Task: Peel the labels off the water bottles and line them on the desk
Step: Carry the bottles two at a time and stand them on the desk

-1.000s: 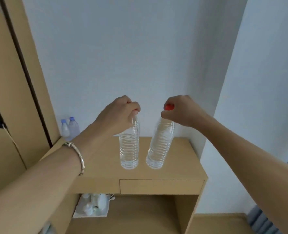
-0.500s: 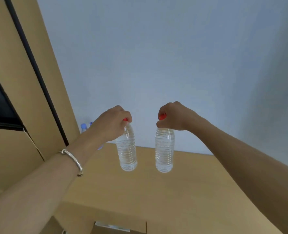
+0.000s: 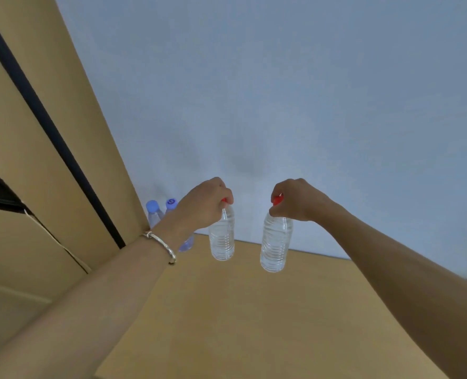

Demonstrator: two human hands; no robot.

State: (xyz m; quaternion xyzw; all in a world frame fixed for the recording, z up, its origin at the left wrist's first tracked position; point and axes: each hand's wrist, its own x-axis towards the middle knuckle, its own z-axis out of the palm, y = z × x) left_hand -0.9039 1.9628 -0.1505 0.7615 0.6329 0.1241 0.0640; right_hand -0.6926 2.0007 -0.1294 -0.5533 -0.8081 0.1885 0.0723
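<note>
No text could be read. The only mark was a dark looped squiggle on the right-hand blue cap (image 3: 171, 202) at the back, too small to tell whether it was a letter or a number. The left clear bottle (image 3: 222, 239) and the right clear bottle (image 3: 274, 242) showed bare ribbed plastic, with nothing legible on either.

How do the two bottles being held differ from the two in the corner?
Caps: left bottle and right bottle have red ones, the corner bottles blue. Grip: the left hand and right hand hold the red-capped two by their tops; the corner bottles stand untouched, partly hidden. All are clear plastic.
</note>
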